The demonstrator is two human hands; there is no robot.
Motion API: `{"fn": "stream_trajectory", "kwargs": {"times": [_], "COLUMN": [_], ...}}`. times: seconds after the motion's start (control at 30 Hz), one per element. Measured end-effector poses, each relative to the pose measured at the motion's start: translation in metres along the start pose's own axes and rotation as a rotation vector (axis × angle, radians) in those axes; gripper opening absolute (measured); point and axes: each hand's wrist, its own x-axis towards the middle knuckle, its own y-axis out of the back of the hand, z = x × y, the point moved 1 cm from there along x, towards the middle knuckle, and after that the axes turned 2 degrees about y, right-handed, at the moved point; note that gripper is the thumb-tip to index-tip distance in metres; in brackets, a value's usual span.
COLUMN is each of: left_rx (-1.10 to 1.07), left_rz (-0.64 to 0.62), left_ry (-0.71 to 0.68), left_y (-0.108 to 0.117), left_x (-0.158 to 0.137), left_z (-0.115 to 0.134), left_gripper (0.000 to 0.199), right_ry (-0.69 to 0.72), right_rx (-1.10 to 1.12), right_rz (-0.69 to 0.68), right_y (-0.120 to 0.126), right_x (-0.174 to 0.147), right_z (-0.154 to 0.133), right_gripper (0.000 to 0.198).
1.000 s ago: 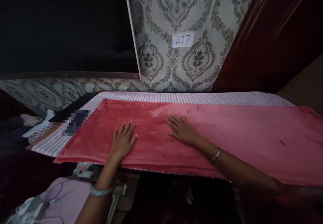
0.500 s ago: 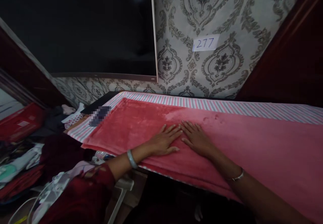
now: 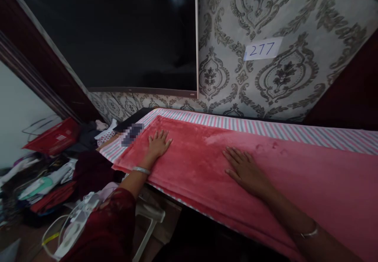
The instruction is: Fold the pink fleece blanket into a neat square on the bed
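Observation:
A folded pink plush blanket [image 3: 195,167] stretches along the table and runs off at the right. Beneath it, a striped pink, grey and white cloth [image 3: 236,125] shows along the back and left edges. My left hand [image 3: 158,143] lies flat near the blanket's left end, fingers spread. Farther right, my right hand [image 3: 243,169] rests palm down on the plush, its fingers stretched out. Neither hand grips anything. A pixelated dark item [image 3: 132,135] sits on the striped cloth, just left of my left hand.
Behind the table hangs a large dark television [image 3: 138,37], beside a wall paper marked 277 [image 3: 262,49]. On the left lie heaped clothes [image 3: 50,187] and a red bag [image 3: 56,137]. A white power strip with cords [image 3: 75,230] is at lower left, near a pale stool [image 3: 152,213].
My left hand has slid left over the blanket, away from my right hand; the two were nearly touching before. My right hand stays on the plush. The view has shifted left.

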Motion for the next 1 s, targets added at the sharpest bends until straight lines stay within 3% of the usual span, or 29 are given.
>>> {"fn": "stream_trajectory", "kwargs": {"times": [0.1, 0.5, 0.6, 0.83, 0.9, 1.0], "left_rx": [0.007, 0.012, 0.010, -0.001, -0.001, 0.000], "left_rz": [0.011, 0.058, 0.074, 0.084, 0.080, 0.069], "left_ry": [0.087, 0.088, 0.078, 0.074, 0.075, 0.080], "left_y": [-0.001, -0.012, -0.015, -0.011, -0.009, -0.008], "left_x": [0.000, 0.003, 0.005, 0.003, 0.002, 0.003], "left_z": [-0.003, -0.006, -0.008, -0.007, -0.007, -0.006], "left_gripper": [0.067, 0.064, 0.064, 0.064, 0.064, 0.064], "right_ry": [-0.005, -0.081, -0.082, 0.231, 0.271, 0.234], "right_rx": [-0.009, 0.024, 0.067, 0.227, 0.242, 0.216], "right_rz": [0.010, -0.071, -0.063, -0.205, -0.231, -0.222], "right_y": [-0.002, 0.008, 0.018, 0.011, 0.002, -0.004], "right_x": [0.000, 0.012, 0.040, 0.122, 0.136, 0.146], "right_z": [0.000, -0.004, -0.035, -0.154, -0.167, -0.158], "right_gripper": [0.062, 0.060, 0.060, 0.062, 0.062, 0.060]}}
